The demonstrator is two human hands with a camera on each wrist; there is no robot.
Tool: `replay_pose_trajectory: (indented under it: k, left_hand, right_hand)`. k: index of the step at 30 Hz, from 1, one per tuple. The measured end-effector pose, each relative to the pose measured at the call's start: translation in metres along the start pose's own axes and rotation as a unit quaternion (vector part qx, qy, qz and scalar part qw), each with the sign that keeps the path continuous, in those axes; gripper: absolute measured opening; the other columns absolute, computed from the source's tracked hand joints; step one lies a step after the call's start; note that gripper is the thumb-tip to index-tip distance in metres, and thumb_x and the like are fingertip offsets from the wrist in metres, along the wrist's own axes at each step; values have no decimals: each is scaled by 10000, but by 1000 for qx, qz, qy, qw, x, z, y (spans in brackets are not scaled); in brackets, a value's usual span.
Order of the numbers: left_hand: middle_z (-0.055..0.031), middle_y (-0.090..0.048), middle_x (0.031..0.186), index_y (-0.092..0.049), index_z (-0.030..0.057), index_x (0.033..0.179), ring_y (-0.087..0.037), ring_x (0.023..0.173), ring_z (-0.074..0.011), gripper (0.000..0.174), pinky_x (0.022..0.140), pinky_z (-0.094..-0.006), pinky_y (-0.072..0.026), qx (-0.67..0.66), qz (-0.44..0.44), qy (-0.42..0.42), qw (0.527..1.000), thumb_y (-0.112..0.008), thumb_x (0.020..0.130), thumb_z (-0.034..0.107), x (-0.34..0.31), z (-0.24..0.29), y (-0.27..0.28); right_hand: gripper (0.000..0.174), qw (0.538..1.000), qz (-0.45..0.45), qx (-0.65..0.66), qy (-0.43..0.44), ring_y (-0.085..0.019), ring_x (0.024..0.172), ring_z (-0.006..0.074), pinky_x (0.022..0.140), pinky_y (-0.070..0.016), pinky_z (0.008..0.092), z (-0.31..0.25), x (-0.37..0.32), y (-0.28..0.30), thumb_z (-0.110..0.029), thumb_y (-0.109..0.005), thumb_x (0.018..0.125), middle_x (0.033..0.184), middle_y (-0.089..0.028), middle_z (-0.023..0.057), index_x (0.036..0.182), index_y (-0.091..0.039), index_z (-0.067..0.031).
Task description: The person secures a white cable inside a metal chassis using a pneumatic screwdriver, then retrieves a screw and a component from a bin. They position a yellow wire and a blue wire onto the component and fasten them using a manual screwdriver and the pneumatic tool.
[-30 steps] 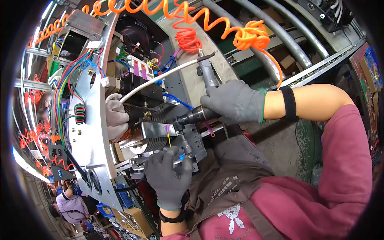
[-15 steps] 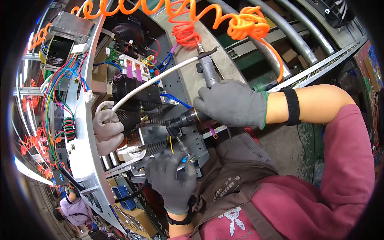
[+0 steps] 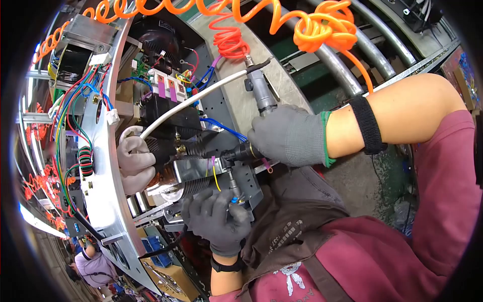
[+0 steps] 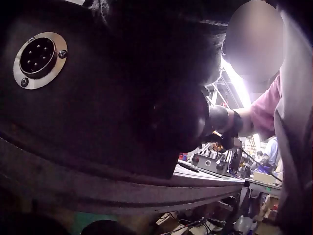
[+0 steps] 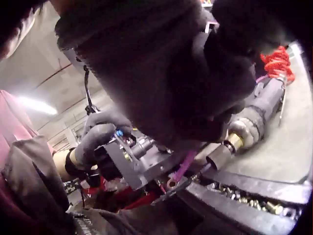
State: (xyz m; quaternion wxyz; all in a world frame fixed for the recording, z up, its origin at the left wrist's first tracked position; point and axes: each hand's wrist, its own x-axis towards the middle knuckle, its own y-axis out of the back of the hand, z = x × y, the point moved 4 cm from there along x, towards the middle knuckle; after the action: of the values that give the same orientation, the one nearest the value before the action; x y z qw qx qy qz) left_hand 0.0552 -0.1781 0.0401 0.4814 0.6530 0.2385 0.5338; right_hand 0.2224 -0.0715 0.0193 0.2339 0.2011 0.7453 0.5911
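Observation:
My gloved right hand [image 3: 289,135] grips a black angle-head air wrench [image 3: 241,152]. The wrench's socket [image 3: 233,183] points down at a metal bracket plate [image 3: 254,194] on the front of an opened machine chassis [image 3: 108,176]. Close below the socket, my gloved left hand [image 3: 216,219] has its fingers and thumb curled around a small fitting with a blue ring [image 3: 234,200]. In the right wrist view, the left fingertips meet that blue ring [image 5: 119,133] at the bracket's edge; the fingers partly hide the fitting. A finned metal cylinder [image 3: 193,185] lies just behind.
A second grey air tool [image 3: 260,90] with a red coiled hose [image 3: 229,43] rests on the bench beyond my right hand. An orange coiled hose [image 3: 322,30] hangs overhead. A white cable [image 3: 196,99] crosses the chassis from a grey glove [image 3: 136,163]. Small fasteners [image 5: 249,201] lie along the bench edge.
The chassis shifted slightly left in view early on. My right forearm has risen, and the orange hose has swung right. Both hands keep their holds at the bracket.

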Motion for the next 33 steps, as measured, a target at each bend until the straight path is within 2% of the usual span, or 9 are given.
replay_pose_trajectory:
  k: [4, 6, 10, 12, 15, 21, 29, 33]
  left_hand:
    - [-67, -611, 775, -644, 96, 809, -605, 814, -259, 184, 925, -448, -390, 3, 12, -6, 1000, -525, 691, 170, -3, 0, -1]
    - [-68, -613, 775, -644, 95, 805, -606, 806, -259, 183, 921, -445, -391, -2, 17, -10, 1000, -522, 695, 172, -1, -1, 0]
    - [-71, -610, 762, -645, 94, 790, -607, 799, -261, 182, 908, -442, -398, -5, 14, -4, 1000, -516, 703, 188, 1, -1, 1]
    - [-72, -609, 758, -644, 93, 787, -607, 798, -262, 184, 903, -442, -401, -6, 16, -4, 1000, -512, 705, 192, 2, -1, 0]
    - [-74, -608, 757, -643, 93, 785, -606, 792, -264, 187, 897, -445, -406, -8, 10, -4, 1000, -510, 703, 194, 1, -1, 1]
    - [-78, -604, 753, -640, 97, 778, -603, 775, -262, 185, 891, -447, -408, -7, 8, 0, 1000, -506, 704, 200, 2, -1, 0]
    - [-80, -590, 724, -630, 91, 756, -592, 725, -248, 182, 775, -393, -413, -7, 36, -15, 999, -495, 726, 208, 4, 1, 0]
    - [-81, -587, 719, -627, 88, 752, -591, 718, -251, 182, 768, -390, -415, -1, 38, -21, 999, -491, 731, 208, 4, 0, 0]
  right_hand:
    - [253, 1000, 1, -3, 4, -661, 724, 312, 587, -551, 422, -1, -3, 0, -163, -666, 726, 834, -601, 153, 909, -593, -4]
    - [253, 999, -16, 40, -25, -663, 726, 312, 593, -549, 420, 0, -2, 0, -159, -660, 729, 825, -613, 152, 923, -582, -16]
    - [259, 997, -46, 51, -27, -664, 729, 321, 612, -547, 425, 4, -2, -3, -158, -651, 738, 802, -629, 142, 945, -569, -25]
    - [265, 1000, 4, 14, -2, -662, 738, 335, 628, -545, 434, 3, 1, -8, -157, -640, 752, 819, -635, 147, 968, -558, -26]
    - [228, 998, -16, 57, -33, -680, 781, 318, 654, -548, 431, 3, 0, -2, -159, -641, 766, 847, -669, 159, 947, -630, -20]
    - [266, 1000, 12, 19, -14, -672, 838, 309, 682, -548, 421, 3, 2, -4, -170, -645, 769, 909, -659, 144, 991, -616, -27]
    - [286, 1000, -18, 22, -8, -670, 856, 302, 695, -546, 421, 4, 3, 0, -173, -652, 764, 918, -659, 142, 1010, -616, -31]
    - [286, 999, -37, 18, -2, -667, 869, 303, 704, -546, 420, 5, 3, 3, -166, -649, 767, 938, -654, 143, 1014, -615, -26]
